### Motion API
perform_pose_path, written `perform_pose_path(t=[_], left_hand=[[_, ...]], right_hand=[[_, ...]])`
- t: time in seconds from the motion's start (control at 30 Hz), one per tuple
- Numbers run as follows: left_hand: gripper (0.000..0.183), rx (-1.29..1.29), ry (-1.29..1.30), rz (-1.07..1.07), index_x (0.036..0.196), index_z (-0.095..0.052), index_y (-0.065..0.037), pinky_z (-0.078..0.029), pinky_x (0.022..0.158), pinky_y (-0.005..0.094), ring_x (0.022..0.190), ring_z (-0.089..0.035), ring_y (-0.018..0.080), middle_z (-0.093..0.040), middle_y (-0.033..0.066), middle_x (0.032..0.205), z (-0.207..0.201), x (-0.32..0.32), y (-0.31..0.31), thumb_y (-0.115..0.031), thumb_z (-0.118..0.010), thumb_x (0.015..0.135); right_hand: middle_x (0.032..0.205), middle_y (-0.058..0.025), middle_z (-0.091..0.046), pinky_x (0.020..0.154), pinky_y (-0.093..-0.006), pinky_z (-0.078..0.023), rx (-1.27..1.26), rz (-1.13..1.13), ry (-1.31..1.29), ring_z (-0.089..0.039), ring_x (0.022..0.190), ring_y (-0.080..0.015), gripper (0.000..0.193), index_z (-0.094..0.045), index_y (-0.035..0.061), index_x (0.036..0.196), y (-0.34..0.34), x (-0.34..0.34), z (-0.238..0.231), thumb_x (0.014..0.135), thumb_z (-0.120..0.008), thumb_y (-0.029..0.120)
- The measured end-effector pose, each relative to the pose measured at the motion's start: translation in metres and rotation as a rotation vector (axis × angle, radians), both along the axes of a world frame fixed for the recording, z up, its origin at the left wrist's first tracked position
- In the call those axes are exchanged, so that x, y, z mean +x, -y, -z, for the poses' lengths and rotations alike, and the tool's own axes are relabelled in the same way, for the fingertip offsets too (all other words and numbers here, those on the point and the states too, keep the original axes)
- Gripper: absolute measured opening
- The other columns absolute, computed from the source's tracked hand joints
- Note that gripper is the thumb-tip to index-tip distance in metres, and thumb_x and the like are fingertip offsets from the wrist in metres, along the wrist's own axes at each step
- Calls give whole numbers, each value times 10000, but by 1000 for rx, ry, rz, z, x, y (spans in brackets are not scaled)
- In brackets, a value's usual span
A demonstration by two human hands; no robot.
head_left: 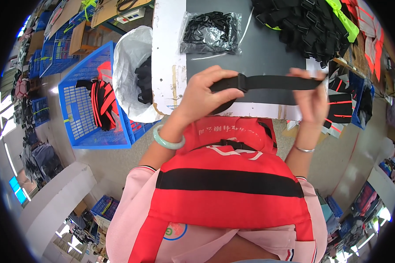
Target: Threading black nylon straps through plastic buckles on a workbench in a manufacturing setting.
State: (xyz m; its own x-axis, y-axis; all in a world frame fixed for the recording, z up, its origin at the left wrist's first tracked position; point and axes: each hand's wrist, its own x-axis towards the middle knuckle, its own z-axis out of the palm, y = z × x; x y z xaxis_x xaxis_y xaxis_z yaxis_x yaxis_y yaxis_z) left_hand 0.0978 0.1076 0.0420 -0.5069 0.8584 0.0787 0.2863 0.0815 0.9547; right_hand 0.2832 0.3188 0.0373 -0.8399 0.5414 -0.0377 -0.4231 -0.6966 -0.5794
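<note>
A black webbing strap [276, 83] stretches level between my two hands, above the near part of the table. My left hand [208, 90] grips its left part between thumb and fingers, right beside a black plastic buckle [242, 82] threaded on the strap. Below that hand, more of the black webbing curves down toward the table edge. At the strap's right end, my right hand [310, 98] pinches the webbing; its fingertips are smeared by motion. Whether the strap's tip passes beyond those fingers is hard to make out.
On the dark-topped table [259, 61] lie a clear plastic bag [210, 34] of small black parts and, at the far right, a heap of black straps [309, 28] with buckles. Left of the table stand a white sack [129, 94] and a blue crate [79, 118] holding red-and-black fabric.
</note>
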Motion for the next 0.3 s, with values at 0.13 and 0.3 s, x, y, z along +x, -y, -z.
perform_pose_path(t=[0.13,0.3], left_hand=[[325,-33,66,19,980,-665,-12,-427,579,262,657,-539,136,-559,51,756,-2,-8,8,-142,-770,701],[331,-27,14,44,983,-667,-17,-424,573,267,650,-527,143,-552,47,759,2,0,-3,-144,-776,698]], right_hand=[[769,-44,-470,918,-420,-400,-160,315,-172,-472,776,-212,111,-548,68,933,-71,60,-3,925,-504,169],[677,0,-358,710,-291,-363,9,79,-11,-361,625,-126,130,-540,88,1040,-43,38,3,932,-542,161]])
